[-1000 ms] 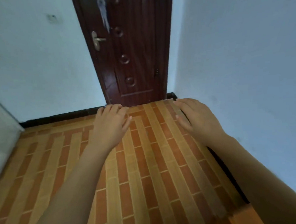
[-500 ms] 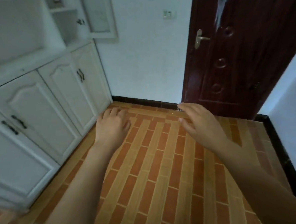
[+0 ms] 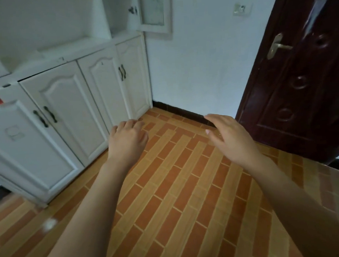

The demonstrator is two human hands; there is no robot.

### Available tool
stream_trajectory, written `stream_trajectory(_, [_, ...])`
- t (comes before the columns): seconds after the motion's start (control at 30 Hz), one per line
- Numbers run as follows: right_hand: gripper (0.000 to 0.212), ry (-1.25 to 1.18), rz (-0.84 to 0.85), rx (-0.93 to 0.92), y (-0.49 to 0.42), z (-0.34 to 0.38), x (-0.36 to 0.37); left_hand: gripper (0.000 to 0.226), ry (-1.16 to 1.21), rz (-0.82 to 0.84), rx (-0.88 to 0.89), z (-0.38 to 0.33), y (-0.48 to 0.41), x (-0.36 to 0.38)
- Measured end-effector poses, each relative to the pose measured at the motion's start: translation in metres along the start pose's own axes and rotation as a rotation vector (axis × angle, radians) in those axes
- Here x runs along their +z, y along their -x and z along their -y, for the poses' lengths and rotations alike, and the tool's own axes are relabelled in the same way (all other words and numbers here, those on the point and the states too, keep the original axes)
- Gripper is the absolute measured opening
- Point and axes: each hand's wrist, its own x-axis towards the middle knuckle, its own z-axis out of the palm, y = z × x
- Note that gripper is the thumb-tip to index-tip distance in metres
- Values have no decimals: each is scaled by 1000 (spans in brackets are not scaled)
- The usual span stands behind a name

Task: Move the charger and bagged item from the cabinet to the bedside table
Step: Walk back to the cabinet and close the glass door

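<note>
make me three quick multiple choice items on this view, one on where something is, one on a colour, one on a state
1. Where is the white cabinet relative to the hands?
A. to the left
B. to the right
C. behind the dark door

2. What colour is the door?
A. white
B. dark reddish brown
C. green

3. What state are the left hand and right hand in?
A. both open and empty
B. left one gripping a charger
C. both carrying a bag

Key:
1 A, the cabinet fills the left of the view, with the door on the right.
2 B, the door with its brass handle is dark reddish brown against the white wall.
3 A, both hands hover over the tiled floor with fingers spread and nothing in them.
</note>
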Motion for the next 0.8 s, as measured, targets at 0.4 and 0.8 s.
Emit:
stream_trajectory(0.4, [43, -33, 138, 21, -62, -67, 46, 36, 63, 37, -88, -13, -57, 70])
stream_trajectory(0.8, [39, -102, 76, 118, -269, -109, 112, 36, 200, 72, -133, 58, -250, 139])
